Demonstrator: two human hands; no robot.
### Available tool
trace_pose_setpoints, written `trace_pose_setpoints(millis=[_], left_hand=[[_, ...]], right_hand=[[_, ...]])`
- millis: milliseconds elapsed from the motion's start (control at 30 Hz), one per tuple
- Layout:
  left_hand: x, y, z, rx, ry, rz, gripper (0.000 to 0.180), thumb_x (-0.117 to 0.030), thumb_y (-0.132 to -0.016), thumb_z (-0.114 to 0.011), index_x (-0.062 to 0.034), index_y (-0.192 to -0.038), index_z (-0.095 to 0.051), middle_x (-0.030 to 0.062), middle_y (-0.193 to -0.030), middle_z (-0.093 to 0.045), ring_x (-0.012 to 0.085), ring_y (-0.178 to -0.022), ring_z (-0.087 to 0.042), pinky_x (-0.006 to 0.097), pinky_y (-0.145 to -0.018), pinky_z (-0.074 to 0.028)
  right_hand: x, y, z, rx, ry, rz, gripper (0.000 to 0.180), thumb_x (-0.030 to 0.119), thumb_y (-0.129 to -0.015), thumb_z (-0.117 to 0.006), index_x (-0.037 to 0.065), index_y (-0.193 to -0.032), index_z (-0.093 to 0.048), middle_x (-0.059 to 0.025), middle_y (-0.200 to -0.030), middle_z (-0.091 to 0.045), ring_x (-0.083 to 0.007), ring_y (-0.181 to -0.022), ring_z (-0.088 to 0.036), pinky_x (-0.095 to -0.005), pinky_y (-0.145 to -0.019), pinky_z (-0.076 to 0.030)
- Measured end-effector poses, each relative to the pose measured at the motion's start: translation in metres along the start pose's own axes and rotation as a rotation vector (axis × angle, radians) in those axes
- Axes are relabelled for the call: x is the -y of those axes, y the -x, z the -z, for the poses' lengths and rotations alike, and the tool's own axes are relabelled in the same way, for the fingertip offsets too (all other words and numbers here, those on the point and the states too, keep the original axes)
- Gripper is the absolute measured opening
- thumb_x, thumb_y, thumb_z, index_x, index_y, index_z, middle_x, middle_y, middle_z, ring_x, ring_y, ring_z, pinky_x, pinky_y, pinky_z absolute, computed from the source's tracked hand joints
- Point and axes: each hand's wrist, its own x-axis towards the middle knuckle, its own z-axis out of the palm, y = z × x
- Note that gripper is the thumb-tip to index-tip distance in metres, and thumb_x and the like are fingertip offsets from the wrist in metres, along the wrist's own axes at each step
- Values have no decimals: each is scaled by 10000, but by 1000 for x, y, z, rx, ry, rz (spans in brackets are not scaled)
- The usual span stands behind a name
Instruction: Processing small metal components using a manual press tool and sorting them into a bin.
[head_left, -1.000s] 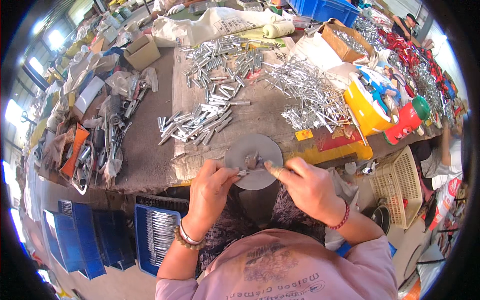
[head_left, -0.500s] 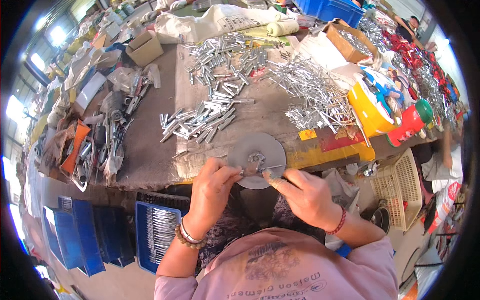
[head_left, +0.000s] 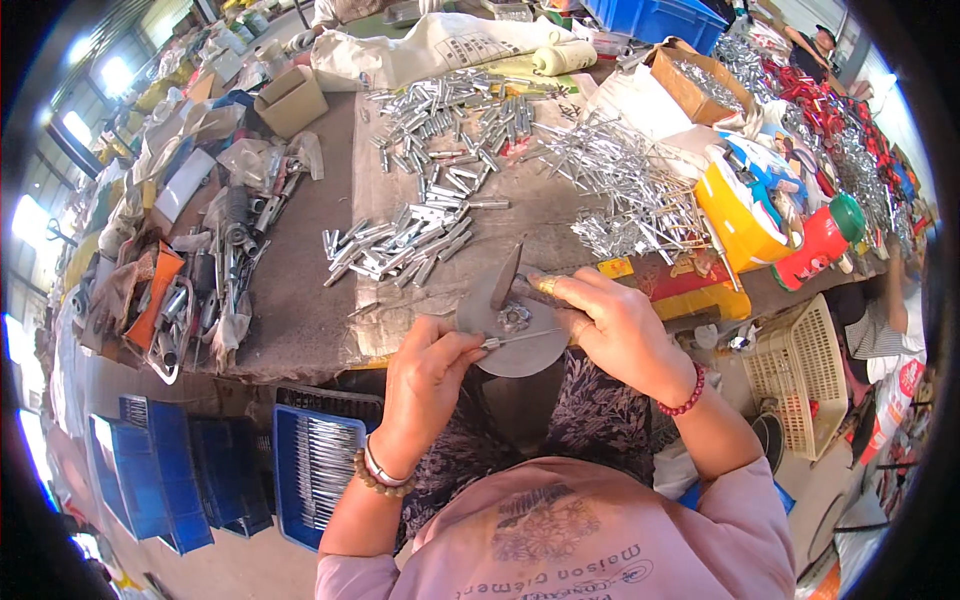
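Observation:
Over the near table edge, my left hand [head_left: 428, 372] is closed in a pinch on a thin metal rod [head_left: 525, 336] with a thicker silvery end at the fingertips. The rod points right across a round grey metal disc [head_left: 525, 358] with a bolt-like centre. A dark pointed metal piece [head_left: 505, 275] stands up at the disc's far side. My right hand [head_left: 625, 325] is right of the disc, forefinger stretched toward this piece and thumb apart, near the rod's far end. A yellowish covering wraps one fingertip. Whether that finger touches the piece, I cannot tell.
Beyond the disc lie loose metal tubes [head_left: 410, 235] and, to their right, a heap of thin rods [head_left: 640, 200]. Tools and bags [head_left: 200, 270] crowd the left. A yellow container [head_left: 738, 215] and red jar [head_left: 815, 245] stand right. Below left is a blue tray of rods [head_left: 318, 465].
My right hand has moved up and away from the rod, its forefinger now farther over the disc. The dark pointed piece now stands up there. My left hand stays nearly in place.

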Motion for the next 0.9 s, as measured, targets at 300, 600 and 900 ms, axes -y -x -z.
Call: trace_pose_setpoints(millis=[300, 600, 900], left_hand=[[-1, -2, 0, 44, 21, 3, 227, 62, -862, -870, -16, -1070, -820, 112, -998, -682, 285, -892, -700, 357, -775, -569], [0, 5, 14, 30, -11, 45, 150, 3, -867, -815, -62, -1000, -798, 132, -913, -657, 371, -856, -679, 476, -748, -563], [14, 13, -19, -26, 118, -68, 94, -99, -926, -768, -35, -953, -705, 142, -995, -603, 378, -968, -650, 461, -832, -532]], right_hand=[[27, 44, -9, -33, 336, 182, 611, 41, -876, -692, 209, -1460, -760, -27, -977, -599, -221, -772, -679, -369, -640, -572], [33, 45, -15, -129, 216, 173, 510, 19, -884, -715, 175, -1357, -822, -53, -1006, -675, -278, -761, -695, -403, -668, -579], [0, 21, -7, 27, 93, -38, 467, -125, -877, -727, -37, -1335, -703, -206, -1135, -655, -416, -1075, -663, -453, -972, -531]])
